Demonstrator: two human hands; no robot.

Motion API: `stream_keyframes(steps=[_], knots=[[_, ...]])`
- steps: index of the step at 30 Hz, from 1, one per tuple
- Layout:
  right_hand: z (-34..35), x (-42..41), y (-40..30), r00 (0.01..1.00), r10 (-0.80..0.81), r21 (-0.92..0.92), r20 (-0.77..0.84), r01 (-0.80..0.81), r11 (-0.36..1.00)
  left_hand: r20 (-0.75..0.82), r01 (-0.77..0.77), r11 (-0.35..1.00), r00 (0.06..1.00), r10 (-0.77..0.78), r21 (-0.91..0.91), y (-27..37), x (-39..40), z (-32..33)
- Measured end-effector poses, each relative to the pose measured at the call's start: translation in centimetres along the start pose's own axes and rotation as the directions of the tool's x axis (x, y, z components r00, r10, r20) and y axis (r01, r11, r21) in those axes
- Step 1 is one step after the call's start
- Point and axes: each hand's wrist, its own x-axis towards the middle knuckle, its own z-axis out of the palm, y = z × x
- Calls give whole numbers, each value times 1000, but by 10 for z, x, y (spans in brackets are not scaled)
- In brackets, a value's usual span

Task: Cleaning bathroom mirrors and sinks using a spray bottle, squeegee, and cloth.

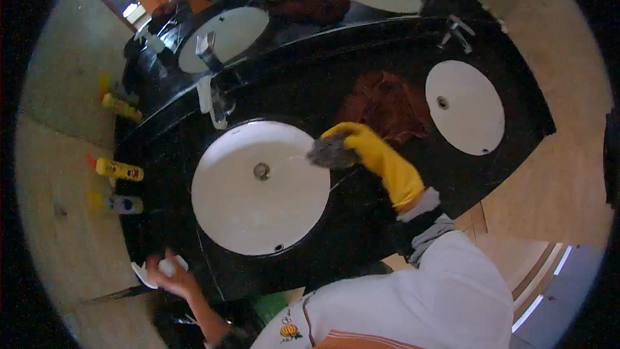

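My right hand [361, 148], in a yellow rubber glove, grips a dark grey scouring pad [333, 152] at the right rim of a round white washbasin [237, 203]. The basin has a metal drain in its middle and a small overflow hole near its front edge. My bare left hand [169, 276] is blurred at the front left corner of the black countertop [290, 271]. Its fingers are around or over a white object [141, 274], partly hidden by them; whether they hold it cannot be made out.
A chrome faucet [218, 109] stands behind the basin. A brown-red cloth [382, 102] lies crumpled towards a second washbasin [477, 106] with its own faucet [455, 36]. A yellow bottle [121, 169] and a grey bottle [126, 204] line the left edge. A mirror [300, 43] reflects the counter.
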Motion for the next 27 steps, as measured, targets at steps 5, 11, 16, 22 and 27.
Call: stream_keyframes(steps=[5, 11, 16, 22, 27], knots=[[-129, -4, -12, 827, -252, -514, -502, -52, 856, -95, 340, 781, 934, -343, 523, -100, -60, -51], [-132, 2, -11, 741, -427, -825, -518, -301, 477, 271, 642, 599, 757, -594, -478, -104, -40, 0], [-160, -10, -7, 776, -239, -512, -584, -124, 850, 330, 725, 544, 682, -652, -423, -154, -23, 10], [-217, -113, -62, 564, -817, -982, -117, 56, 179, 142, 150, 926, 967, -210, 347, -156, -46, -28], [-436, -169, -30, 549, -681, -685, -485, 246, 686, 179, -101, 963, 982, 56, 251, 15, -121, -8]])
